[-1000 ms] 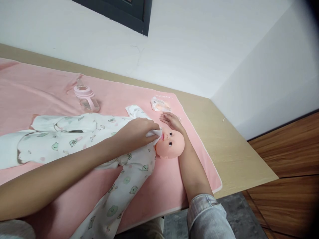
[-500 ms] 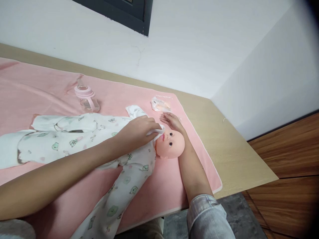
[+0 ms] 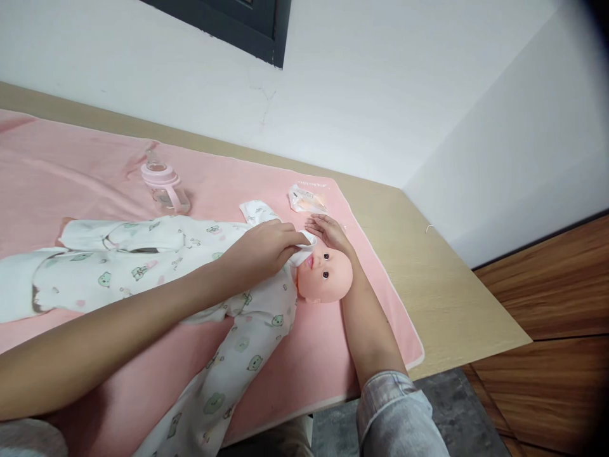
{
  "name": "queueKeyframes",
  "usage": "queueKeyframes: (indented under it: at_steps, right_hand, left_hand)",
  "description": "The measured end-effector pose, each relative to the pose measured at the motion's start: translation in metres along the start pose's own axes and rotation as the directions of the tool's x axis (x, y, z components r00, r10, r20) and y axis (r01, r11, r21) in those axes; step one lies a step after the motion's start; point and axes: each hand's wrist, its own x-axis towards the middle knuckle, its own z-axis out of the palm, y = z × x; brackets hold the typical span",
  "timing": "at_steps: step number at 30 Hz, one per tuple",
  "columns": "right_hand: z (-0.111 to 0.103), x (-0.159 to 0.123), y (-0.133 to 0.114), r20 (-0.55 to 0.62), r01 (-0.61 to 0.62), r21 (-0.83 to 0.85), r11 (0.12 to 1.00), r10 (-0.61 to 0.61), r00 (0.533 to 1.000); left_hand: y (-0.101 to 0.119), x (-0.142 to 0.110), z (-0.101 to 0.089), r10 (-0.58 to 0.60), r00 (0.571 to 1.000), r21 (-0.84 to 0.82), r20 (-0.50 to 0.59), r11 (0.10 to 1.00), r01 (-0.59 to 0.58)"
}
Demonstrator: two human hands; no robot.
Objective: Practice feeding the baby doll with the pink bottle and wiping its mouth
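Observation:
A baby doll [image 3: 328, 282] lies on its back with its bald head to the right. It wears white printed clothes [image 3: 190, 244] with green animal motifs. My left hand [image 3: 266, 247] reaches across the doll's chest, its fingers pinched on a white cloth [image 3: 308, 242] at the doll's chin and cheek. Beyond the doll's head, my right hand [image 3: 328, 230] rests on the pink mat with fingers stretched out, holding nothing. The right forearm lies against the top of the doll's head.
A pink baby bottle [image 3: 165, 189] with a handle lies on the pink mat [image 3: 95, 165] at the back left. Beside my right hand is a small clear packet [image 3: 307, 200]. The wooden table [image 3: 428, 285] meets a white wall behind; wood panels [image 3: 561, 279] stand at right.
My left hand has shifted the white cloth slightly, away from the doll's mouth toward its far cheek. The right hand and the doll have stayed in place.

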Motion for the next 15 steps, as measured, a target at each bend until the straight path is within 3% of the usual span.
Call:
queueKeyframes:
  at_steps: [5,15]
  right_hand:
    - [0.000,0.001,0.000,0.004,-0.004,0.006,1.000,0.004,1.000]
    - [0.002,0.000,-0.002,-0.017,-0.014,-0.014,1.000,0.014,1.000]
  left_hand:
    - [0.005,-0.002,-0.003,-0.033,0.998,-0.103,0.058,0.994,0.039]
    - [0.011,-0.001,0.000,-0.070,0.990,-0.095,0.123,0.992,0.082]
